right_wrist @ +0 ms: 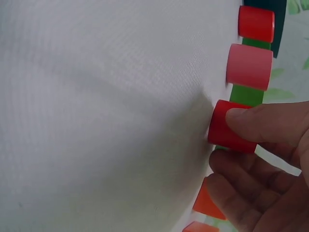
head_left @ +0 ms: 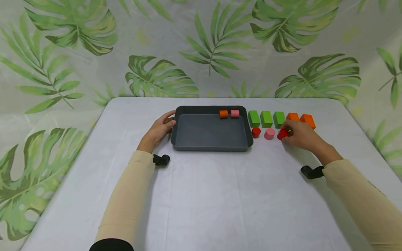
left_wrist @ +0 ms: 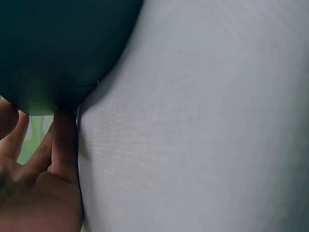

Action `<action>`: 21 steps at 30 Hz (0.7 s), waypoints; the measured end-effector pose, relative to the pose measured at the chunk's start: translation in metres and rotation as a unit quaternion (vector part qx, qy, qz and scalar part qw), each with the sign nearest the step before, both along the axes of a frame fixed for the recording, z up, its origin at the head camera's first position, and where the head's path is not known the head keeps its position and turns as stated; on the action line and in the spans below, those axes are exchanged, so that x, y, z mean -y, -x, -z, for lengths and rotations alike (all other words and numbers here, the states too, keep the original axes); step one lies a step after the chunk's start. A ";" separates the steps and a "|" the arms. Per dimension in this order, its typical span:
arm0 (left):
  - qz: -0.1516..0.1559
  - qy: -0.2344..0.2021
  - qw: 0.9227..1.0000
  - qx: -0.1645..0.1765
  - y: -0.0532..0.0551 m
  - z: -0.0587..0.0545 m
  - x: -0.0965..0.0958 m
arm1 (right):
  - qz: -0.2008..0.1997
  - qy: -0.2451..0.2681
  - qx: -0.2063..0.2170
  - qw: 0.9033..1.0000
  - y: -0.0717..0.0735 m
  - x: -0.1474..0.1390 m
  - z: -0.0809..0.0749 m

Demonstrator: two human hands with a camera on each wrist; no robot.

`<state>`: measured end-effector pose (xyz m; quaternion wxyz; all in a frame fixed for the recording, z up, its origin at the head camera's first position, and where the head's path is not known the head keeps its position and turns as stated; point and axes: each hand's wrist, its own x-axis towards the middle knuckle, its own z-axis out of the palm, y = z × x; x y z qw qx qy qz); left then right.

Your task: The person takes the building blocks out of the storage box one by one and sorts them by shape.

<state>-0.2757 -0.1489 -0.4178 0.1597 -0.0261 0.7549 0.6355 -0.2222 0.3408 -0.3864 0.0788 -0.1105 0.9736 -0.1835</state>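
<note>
My left hand [head_left: 159, 129] rests against the left side of a dark grey baking tray [head_left: 204, 132], its fingertips at the outer wall. In the left wrist view, fairly straight fingers [left_wrist: 63, 145] meet the tray's wall close to the tabletop. With thumb and fingers, my right hand [head_left: 299, 136] pinches a red cylinder [right_wrist: 229, 126] at the right end of a short row. Beside it in that row stand a pink cylinder [head_left: 269, 134] and another red cylinder [head_left: 255, 132]. An orange cylinder [head_left: 223, 114] and a pink cylinder [head_left: 235, 113] lie inside the tray near its far wall.
Behind the cylinder row stand green blocks [head_left: 266, 119] and two orange blocks [head_left: 307, 121], the nearer orange one partly behind my right hand. A white cloth [head_left: 204, 198] covers the table. Beyond the far edge hangs a leaf-patterned sheet [head_left: 220, 52].
</note>
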 end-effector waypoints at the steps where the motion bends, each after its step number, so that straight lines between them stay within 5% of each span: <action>1: -0.001 -0.001 1.000 -0.001 0.000 0.000 0.000 | -0.002 0.000 -0.001 1.000 0.000 0.000 0.000; 6: 0.002 -0.006 1.000 0.003 0.000 -0.001 0.001 | -0.015 -0.009 -0.007 1.000 -0.002 0.001 -0.012; 14: -0.001 -0.003 1.000 0.001 0.000 -0.002 0.000 | -0.033 -0.032 -0.036 0.998 -0.013 0.001 -0.056; 21: 0.002 -0.003 1.000 0.004 -0.001 -0.002 0.000 | -0.051 -0.008 -0.034 0.998 -0.006 0.018 -0.078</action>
